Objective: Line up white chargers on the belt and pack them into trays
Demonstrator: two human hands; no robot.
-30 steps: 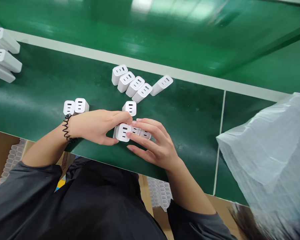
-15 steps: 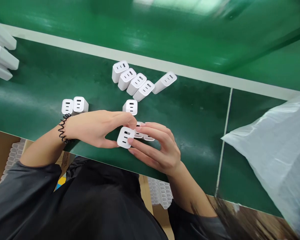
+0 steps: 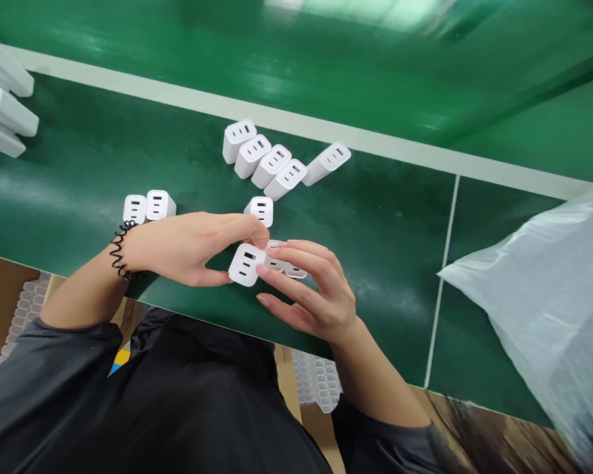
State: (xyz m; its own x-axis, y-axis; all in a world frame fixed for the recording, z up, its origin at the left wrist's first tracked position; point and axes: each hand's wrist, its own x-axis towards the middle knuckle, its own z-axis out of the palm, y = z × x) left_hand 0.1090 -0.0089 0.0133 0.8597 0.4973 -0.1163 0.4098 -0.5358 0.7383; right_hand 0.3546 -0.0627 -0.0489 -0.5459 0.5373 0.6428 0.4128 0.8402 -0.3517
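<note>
Between the thumb and fingers of my left hand point(image 3: 197, 247) is a white charger point(image 3: 244, 270), its face with one large and two small ports turned up toward me. My right hand point(image 3: 316, 286) has its fingers apart. One right fingertip touches the right edge of that charger, and the lowest digit stands away from it. Partly hidden behind the right fingers are two more white chargers point(image 3: 295, 271). Just above my left fingers stands another charger point(image 3: 261, 210). A pair of chargers point(image 3: 157, 205) stands beside my left wrist, which wears a black coiled band.
A slanted row of chargers point(image 3: 271, 164) stands farther back, with one tilted charger point(image 3: 329, 163) at its right end. More chargers point(image 3: 10, 112) lie at the far left of the green table point(image 3: 375, 250). A translucent plastic bag point(image 3: 538, 283) covers the right side. Below the edge are boxes with white trays point(image 3: 321, 382).
The held charger has shifted slightly up and left with my left hand. My right hand's lowest digit has come away from it, so the right fingers are more spread.
</note>
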